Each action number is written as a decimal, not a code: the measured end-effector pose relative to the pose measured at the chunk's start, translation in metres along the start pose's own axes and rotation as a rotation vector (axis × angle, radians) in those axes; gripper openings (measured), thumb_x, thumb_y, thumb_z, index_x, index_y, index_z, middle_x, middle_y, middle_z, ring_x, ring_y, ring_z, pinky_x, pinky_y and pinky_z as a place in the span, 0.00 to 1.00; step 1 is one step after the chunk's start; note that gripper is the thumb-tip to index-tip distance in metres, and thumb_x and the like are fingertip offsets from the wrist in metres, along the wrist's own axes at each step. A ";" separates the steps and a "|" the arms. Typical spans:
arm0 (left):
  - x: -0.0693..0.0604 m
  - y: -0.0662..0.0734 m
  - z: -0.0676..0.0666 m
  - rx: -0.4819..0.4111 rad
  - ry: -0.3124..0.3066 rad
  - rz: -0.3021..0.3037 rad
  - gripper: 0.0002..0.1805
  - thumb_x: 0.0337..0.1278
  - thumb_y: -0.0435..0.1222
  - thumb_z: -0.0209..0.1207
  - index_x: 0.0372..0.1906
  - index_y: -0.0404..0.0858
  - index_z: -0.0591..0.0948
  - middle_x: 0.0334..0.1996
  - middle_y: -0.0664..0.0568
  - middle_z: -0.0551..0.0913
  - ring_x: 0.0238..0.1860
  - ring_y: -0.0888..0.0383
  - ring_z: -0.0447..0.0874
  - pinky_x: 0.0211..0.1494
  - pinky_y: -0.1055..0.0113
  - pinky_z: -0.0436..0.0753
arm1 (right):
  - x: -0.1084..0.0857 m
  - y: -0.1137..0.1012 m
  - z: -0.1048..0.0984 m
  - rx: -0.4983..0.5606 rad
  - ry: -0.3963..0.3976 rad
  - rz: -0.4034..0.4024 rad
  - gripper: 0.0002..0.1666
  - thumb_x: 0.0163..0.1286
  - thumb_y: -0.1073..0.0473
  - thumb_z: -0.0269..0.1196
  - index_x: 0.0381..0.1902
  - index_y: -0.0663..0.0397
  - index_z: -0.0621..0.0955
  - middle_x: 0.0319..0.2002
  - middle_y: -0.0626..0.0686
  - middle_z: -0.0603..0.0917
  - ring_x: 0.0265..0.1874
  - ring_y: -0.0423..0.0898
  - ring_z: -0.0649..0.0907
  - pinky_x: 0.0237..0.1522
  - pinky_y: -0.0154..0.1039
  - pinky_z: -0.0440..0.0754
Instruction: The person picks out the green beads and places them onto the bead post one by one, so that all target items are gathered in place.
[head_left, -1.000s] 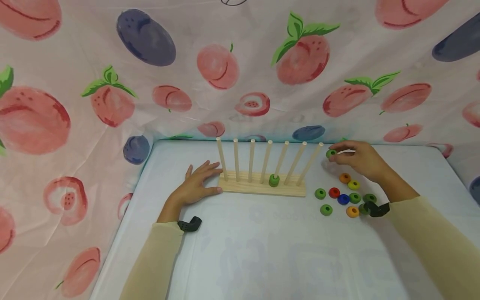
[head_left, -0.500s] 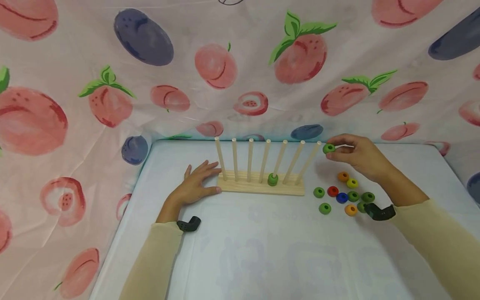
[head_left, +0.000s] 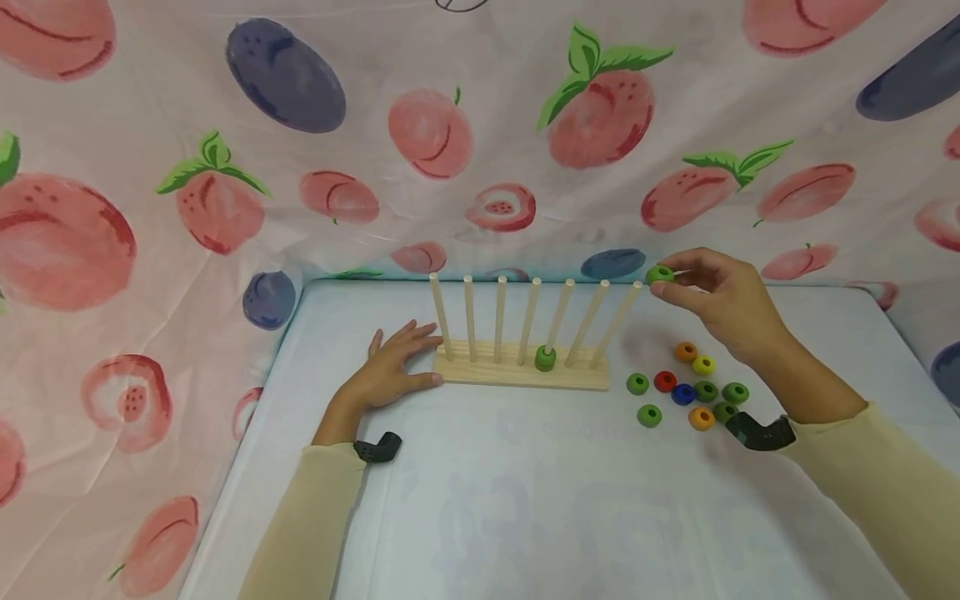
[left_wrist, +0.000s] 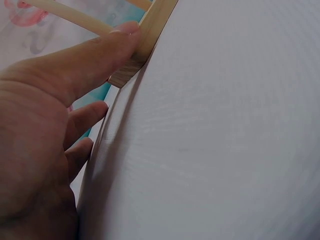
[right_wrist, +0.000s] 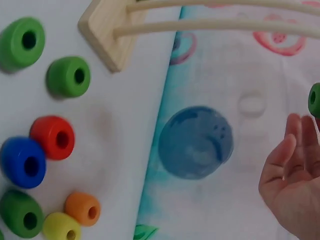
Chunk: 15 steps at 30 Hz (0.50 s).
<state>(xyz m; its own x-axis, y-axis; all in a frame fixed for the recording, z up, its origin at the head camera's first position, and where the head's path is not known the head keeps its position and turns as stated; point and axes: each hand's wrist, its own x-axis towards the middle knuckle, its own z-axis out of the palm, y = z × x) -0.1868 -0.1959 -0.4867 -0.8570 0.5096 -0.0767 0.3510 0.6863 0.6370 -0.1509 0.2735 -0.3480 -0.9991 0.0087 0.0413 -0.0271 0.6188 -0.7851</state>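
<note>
A wooden base (head_left: pixel 525 379) carries seven upright pegs, and green beads (head_left: pixel 546 358) sit low on the fifth peg from the left. At the base's left end lies the left hand (head_left: pixel 393 367), fingers spread; in the left wrist view its thumb (left_wrist: pixel 107 55) touches the wood (left_wrist: pixel 150 35). The right hand (head_left: pixel 723 292) pinches a green bead (head_left: pixel 660 275) between thumb and fingers, raised just right of the rightmost peg's top (head_left: pixel 637 286). In the right wrist view that bead (right_wrist: pixel 314 100) shows at the edge, above the right hand (right_wrist: pixel 295 185).
Right of the base, loose beads lie on the white table (head_left: pixel 525 500): several green (head_left: pixel 649 416), one red (head_left: pixel 665 382), one blue (head_left: pixel 683 394), one yellow (head_left: pixel 703 365) and two orange (head_left: pixel 686 352). Behind the table hangs a fruit-printed cloth (head_left: pixel 427 50).
The right hand has lifted the green bead higher, and the bead's hole has come into view. The left hand and the wooden base have stayed in place.
</note>
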 end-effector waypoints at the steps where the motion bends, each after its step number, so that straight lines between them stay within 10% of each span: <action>1: 0.000 0.000 0.000 0.000 -0.002 -0.001 0.38 0.59 0.57 0.68 0.73 0.51 0.73 0.81 0.55 0.60 0.84 0.49 0.42 0.79 0.35 0.25 | -0.001 -0.002 0.000 0.010 0.004 -0.005 0.25 0.69 0.41 0.68 0.58 0.45 0.82 0.48 0.42 0.84 0.50 0.39 0.80 0.42 0.25 0.81; 15: 0.000 0.000 0.000 0.002 -0.006 0.003 0.38 0.59 0.56 0.68 0.73 0.49 0.73 0.81 0.55 0.60 0.84 0.49 0.42 0.79 0.35 0.25 | -0.005 -0.036 0.006 0.245 0.091 -0.056 0.21 0.68 0.52 0.71 0.57 0.51 0.82 0.46 0.41 0.85 0.56 0.40 0.80 0.49 0.20 0.80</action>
<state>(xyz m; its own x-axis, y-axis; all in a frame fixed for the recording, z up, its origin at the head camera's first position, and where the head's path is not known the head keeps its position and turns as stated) -0.1873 -0.1958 -0.4864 -0.8534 0.5152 -0.0795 0.3545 0.6855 0.6360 -0.1450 0.2464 -0.3242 -0.9890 0.0576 0.1359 -0.1005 0.4115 -0.9058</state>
